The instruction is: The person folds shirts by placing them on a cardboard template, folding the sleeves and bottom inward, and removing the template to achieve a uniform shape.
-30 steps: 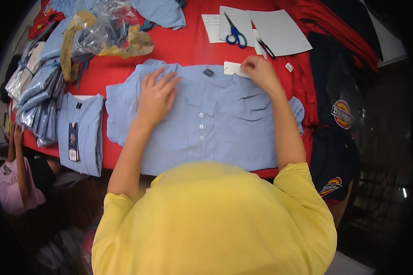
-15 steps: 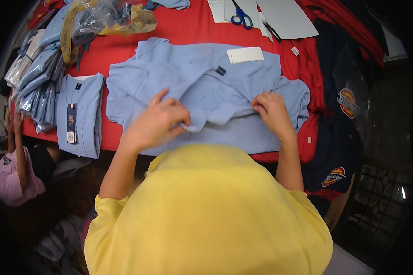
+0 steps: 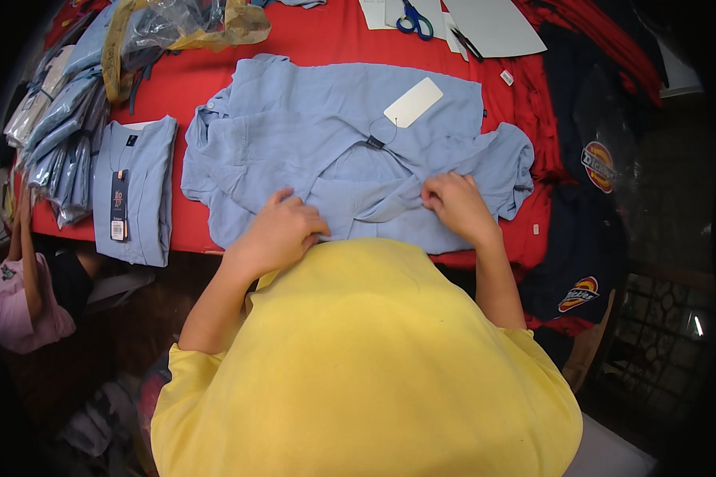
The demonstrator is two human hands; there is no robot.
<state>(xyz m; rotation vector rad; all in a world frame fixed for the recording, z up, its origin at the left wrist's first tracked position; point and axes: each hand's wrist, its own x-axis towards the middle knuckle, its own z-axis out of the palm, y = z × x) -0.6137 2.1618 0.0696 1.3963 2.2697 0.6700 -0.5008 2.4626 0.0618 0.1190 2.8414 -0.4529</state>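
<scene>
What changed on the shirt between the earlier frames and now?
Both hands came back from the spread shirt's far side to its near edge: the left hand and right hand now pinch the light blue shirt, its lower part folded up over the middle. The white hang tag now lies on top. Unchanged: the folded shirt at left, the scissors and the red table.
</scene>
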